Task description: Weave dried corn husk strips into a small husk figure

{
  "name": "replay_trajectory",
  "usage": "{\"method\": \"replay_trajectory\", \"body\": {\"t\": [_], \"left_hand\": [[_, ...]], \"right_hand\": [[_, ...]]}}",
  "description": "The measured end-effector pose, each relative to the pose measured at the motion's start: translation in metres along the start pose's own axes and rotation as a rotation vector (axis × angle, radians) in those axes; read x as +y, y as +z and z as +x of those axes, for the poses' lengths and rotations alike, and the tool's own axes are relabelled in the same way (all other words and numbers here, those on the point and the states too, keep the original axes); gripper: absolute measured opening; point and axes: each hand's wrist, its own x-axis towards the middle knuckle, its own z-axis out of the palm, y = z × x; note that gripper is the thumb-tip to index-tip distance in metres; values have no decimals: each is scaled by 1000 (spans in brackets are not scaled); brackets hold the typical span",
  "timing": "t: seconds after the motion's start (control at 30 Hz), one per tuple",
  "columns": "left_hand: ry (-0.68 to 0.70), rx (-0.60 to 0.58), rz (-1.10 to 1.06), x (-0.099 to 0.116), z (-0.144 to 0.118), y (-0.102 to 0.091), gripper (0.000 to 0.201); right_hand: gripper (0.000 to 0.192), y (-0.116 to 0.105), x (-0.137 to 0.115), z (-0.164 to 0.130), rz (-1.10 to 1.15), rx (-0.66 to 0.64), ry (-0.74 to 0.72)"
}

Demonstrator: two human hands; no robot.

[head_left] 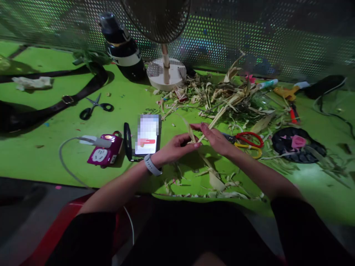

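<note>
Over the green table my left hand [181, 146] pinches pale dried strips that look like corn husk. One curved husk strip [189, 129] rises from its fingers. My right hand [214, 139] is closed on a longer husk strip [222, 115], which slants up toward the heap behind. The two hands almost touch, and the strips cross between them. Below, a wider piece of husk [215, 180] lies among scraps near the table's front edge. Scissors with red and yellow handles [249, 144] rest just right of my right hand, their blades partly hidden.
Left of my hands are a lit phone [146, 136], a purple power bank [107, 151] with a cable, and black-handled scissors [95, 106]. Behind stand a dark bottle [126, 61], a fan [166, 72] and a dried-leaf heap [210, 92]. A black tray [280, 144] lies right.
</note>
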Motion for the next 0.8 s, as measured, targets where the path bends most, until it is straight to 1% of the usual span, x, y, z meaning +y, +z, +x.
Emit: {"method": "replay_trajectory", "body": {"t": [0.07, 0.13, 0.2, 0.23, 0.27, 0.33, 0.4, 0.43, 0.53, 0.63, 0.7, 0.8], "left_hand": [[-26, -51, -1, 0, -1, -1, 28], [-42, -86, 9, 0, -2, -2, 25], [-53, -92, 18, 0, -2, -3, 23], [-54, -91, 21, 1, -3, -3, 23], [-50, -94, 21, 2, -3, -3, 22], [-50, -128, -1, 4, -3, -3, 21], [-68, -169, -52, 6, -4, -3, 20], [-82, -181, -83, 7, -4, -3, 20], [-133, -163, -166, 8, -5, -2, 25], [-184, -102, -288, 7, -5, -1, 33], [-195, -87, -394, 8, -6, -1, 34], [-213, -93, -512, 10, -7, 0, 31]], "right_hand": [[62, -1, 0, 0, -45, -1, -15], [59, -2, 2, 0, -58, 29, -17], [55, -2, 4, 1, -45, 77, -13], [53, -3, 4, 1, -21, 68, 1], [49, -5, 4, 2, 24, 30, 22], [44, -9, 2, 4, 192, -100, 64], [49, -13, -1, 5, 390, -222, 86], [56, -14, -3, 5, 459, -250, 90], [73, -14, -8, 5, 508, -239, 111], [77, -11, -11, 4, 565, -218, 127], [77, -10, -10, 4, 648, -264, 109], [71, -9, -6, 5, 727, -394, 89]]}}
